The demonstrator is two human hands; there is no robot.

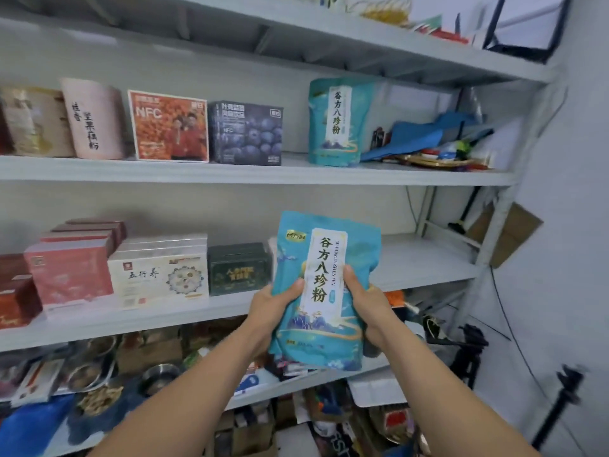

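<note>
A teal pouch (324, 291) with a white label strip is held upright in front of the middle shelf (425, 268). My left hand (270, 308) grips its left edge, thumb on the front. My right hand (365, 303) grips its right edge, thumb against the label. A matching teal pouch (336, 122) stands upright on the upper shelf (230, 173), to the right of a dark blueberry box (247, 133).
The upper shelf also carries an orange NFC box (168, 127), a pink canister (94, 118) and a pile of blue fabric (425, 136). On the middle shelf stand pink boxes (71, 272), a white box (159, 275) and a dark green box (239, 270). Cluttered lower shelves (99, 374) lie below.
</note>
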